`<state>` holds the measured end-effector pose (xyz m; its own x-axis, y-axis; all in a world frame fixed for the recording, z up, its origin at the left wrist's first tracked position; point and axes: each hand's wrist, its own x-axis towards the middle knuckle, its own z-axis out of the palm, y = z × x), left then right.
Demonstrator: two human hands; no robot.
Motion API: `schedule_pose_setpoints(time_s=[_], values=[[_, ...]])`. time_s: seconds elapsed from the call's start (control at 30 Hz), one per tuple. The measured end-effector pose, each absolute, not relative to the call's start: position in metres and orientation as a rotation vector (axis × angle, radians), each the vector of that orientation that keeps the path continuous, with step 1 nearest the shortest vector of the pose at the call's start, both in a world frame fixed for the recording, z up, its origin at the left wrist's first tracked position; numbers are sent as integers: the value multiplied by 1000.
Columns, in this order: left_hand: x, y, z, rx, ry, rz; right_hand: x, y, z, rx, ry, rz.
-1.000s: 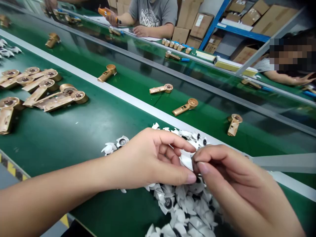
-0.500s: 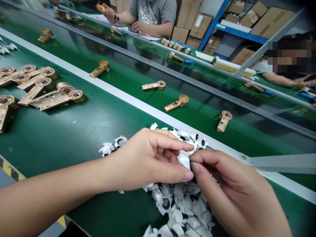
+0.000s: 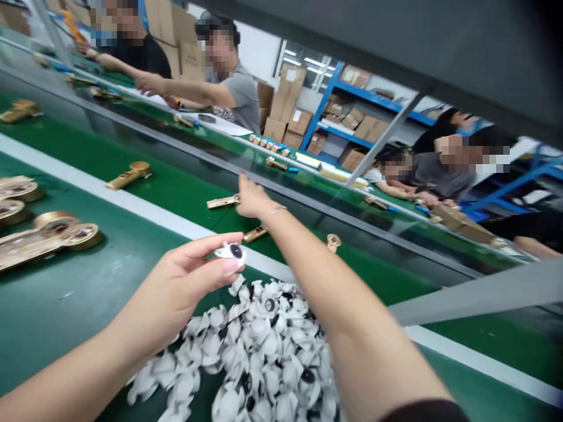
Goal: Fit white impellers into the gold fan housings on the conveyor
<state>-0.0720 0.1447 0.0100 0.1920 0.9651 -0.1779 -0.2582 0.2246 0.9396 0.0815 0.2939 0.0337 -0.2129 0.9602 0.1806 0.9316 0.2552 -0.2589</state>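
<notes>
Pinched between the thumb and fingers of my left hand (image 3: pixel 193 272) is a small white fan blade (image 3: pixel 235 251) with a black round centre. It is held up above a heap of similar white fan blades (image 3: pixel 264 346) on the green table. Stretched out over the green belt, my right hand (image 3: pixel 255 198) has its fingers apart at the round end of a gold fan housing half (image 3: pixel 220 203). The fingertips partly cover that end, and I cannot make out whether they touch it. Another gold housing (image 3: pixel 255 234) lies partly behind my right wrist.
More gold housings (image 3: pixel 48 237) lie on the table at left, and one (image 3: pixel 129 176) sits on the belt. A white strip (image 3: pixel 153 217) divides table from belt. A grey metal bar (image 3: pixel 461 293) crosses at right. Several people work across the line, before shelves of boxes.
My hands have separated. My right hand has let go of the white fan blade and moved forward over the belt; my left hand keeps the blade. The view has tilted up.
</notes>
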Motion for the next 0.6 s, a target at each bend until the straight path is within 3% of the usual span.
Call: schedule_pose_setpoints(time_s=[0.17,0.4,0.6], values=[[-77,147,13,859,981,1045,57,318,28,-1726,-2335,216],[-90,141,24,878,978,1142,115,215,74,-1514,-2128,222],[-82,120,39,1119,812,1030,153,89,76,-1435,-1630,781]])
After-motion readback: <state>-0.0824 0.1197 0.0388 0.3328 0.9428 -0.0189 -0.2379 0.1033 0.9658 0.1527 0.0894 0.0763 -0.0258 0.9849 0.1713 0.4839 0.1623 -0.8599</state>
